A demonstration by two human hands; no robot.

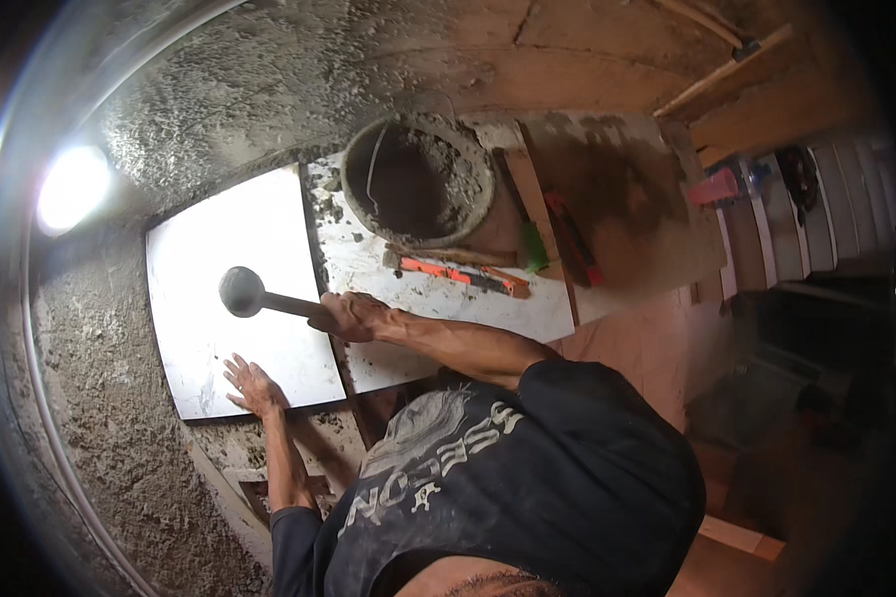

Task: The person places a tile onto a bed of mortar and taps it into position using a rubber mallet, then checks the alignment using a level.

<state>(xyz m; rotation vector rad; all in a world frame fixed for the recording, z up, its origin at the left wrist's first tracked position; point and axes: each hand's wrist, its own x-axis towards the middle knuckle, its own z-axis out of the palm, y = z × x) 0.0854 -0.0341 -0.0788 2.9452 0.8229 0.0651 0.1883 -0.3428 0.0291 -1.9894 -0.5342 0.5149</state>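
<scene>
A: Finish, white tile (199, 224) under mallet (243, 293)?
B: Appears smooth, glossy, ceramic-type; lightly soiled nr. bottom edge.
A: Mallet itself?
B: Matt, rubber-type head; wood-look handle (294, 305).
A: Cement (100, 418) alongside?
B: V. rough, matt, grainy.
A: Bucket (349, 186)?
B: Matt, plastic-type, crusted w/ mortar (460, 177); thin metal-look bail (373, 167).
A: Shirt (567, 468)?
B: Matt cloth, dusty, w/ faded print.
</scene>
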